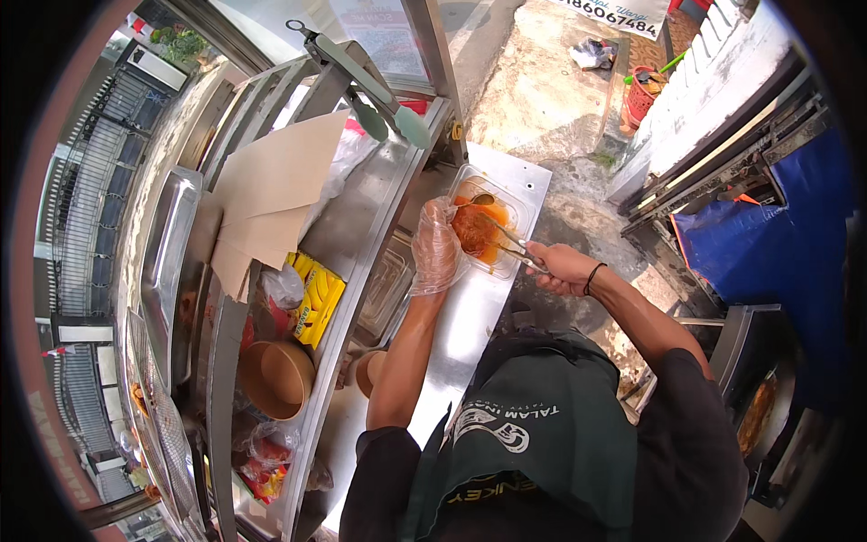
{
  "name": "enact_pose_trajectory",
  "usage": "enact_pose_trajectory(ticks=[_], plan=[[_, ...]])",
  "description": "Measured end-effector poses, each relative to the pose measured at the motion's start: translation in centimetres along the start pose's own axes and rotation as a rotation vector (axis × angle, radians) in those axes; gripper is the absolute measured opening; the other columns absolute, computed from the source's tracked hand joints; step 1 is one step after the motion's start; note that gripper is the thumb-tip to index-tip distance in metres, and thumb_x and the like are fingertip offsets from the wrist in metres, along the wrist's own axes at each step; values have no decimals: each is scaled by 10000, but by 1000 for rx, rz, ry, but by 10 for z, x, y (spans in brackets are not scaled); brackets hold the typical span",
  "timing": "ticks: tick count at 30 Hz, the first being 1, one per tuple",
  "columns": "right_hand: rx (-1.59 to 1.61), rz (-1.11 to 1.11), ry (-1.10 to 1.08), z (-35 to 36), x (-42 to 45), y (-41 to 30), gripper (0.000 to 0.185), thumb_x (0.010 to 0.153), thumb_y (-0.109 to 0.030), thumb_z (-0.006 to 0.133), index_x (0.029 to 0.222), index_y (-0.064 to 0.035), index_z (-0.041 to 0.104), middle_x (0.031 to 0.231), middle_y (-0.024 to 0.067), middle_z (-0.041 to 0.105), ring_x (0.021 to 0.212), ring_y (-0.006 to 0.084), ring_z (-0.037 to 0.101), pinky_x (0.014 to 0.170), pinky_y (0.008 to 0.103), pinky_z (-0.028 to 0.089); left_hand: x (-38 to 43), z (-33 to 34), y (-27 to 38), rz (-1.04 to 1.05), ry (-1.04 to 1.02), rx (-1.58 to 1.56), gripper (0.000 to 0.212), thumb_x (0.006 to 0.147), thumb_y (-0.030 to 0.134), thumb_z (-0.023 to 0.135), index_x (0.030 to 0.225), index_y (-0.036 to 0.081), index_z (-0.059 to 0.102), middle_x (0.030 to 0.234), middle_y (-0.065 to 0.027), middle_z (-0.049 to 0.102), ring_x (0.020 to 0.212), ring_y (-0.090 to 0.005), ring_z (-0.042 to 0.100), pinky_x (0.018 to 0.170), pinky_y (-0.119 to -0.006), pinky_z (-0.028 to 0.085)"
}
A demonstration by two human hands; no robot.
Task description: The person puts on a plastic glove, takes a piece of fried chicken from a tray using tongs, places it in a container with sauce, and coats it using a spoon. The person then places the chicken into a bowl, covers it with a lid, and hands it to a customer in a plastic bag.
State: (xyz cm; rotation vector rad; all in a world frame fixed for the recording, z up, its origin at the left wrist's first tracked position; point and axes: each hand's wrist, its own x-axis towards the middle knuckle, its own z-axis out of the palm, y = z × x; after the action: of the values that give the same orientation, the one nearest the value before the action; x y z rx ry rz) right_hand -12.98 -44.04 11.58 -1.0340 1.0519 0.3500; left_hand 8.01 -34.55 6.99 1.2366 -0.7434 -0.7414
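Observation:
My left hand (437, 247), in a clear plastic glove, is at the left rim of a clear plastic tub (509, 271) of orange-red sauce. A spoon (483, 199) lies in the tub, its bowl near my gloved fingers; whether they grip its handle is hidden. My bare right hand (561, 267) is closed around metal tongs (518, 253), whose tips reach into the sauce at a sauce-coated piece of food (474, 230). The tub stands on a steel counter (467, 325).
Left of my arm, a metal shelf (359, 234) carries brown paper sheets (271, 190), a yellow packet (316, 298) and a paper bowl (276, 381). Green-tipped tongs (369, 88) hang above it. A lidded clear container (385, 288) sits under the shelf. A pan (769, 406) is at far right.

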Motion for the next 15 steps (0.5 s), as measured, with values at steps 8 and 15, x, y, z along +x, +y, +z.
enact_pose_trajectory(ticks=[8,15], plan=[[-85,-191,46,8,19,6,509,986,-503,395,764,-53,485,589,-14,452,435,62,354,382,231,306,6,-12,-10,59,68,184,491,1024,434,368,1089,-2,584,1017,-90,602,910,-151,552,841,-315,461],[-342,-222,168,3,-20,2,576,984,-510,372,831,15,554,593,54,520,461,135,477,440,288,405,6,-15,-6,37,90,161,511,1018,462,366,1082,1,578,1002,-87,597,911,-157,547,845,-318,456]])
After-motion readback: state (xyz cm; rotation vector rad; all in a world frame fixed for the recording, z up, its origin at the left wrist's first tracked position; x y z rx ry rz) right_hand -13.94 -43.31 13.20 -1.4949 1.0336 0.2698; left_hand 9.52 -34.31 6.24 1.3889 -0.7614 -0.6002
